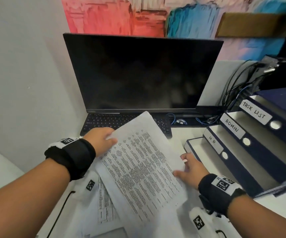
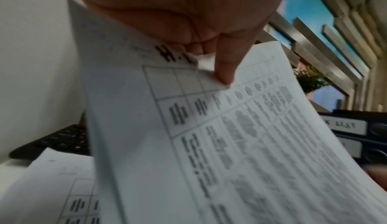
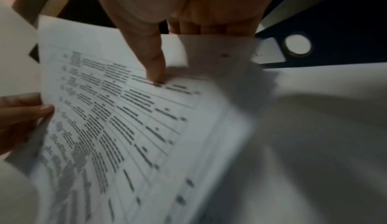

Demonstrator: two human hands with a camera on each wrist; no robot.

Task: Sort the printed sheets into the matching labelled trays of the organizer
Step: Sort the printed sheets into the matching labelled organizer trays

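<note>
I hold a printed sheet with a dense table above the desk, tilted. My left hand pinches its left edge, thumb on top. A bold heading starting with "H" shows beside that thumb. My right hand pinches the right edge, thumb on the print and fingers underneath. The dark blue stepped organizer stands at the right, its trays labelled H.R., ADMIN and TASK LIST. More printed sheets lie on the desk under the held one.
A dark monitor stands behind, with a black keyboard at its foot. Tangled cables hang behind the organizer. A white wall closes the left side.
</note>
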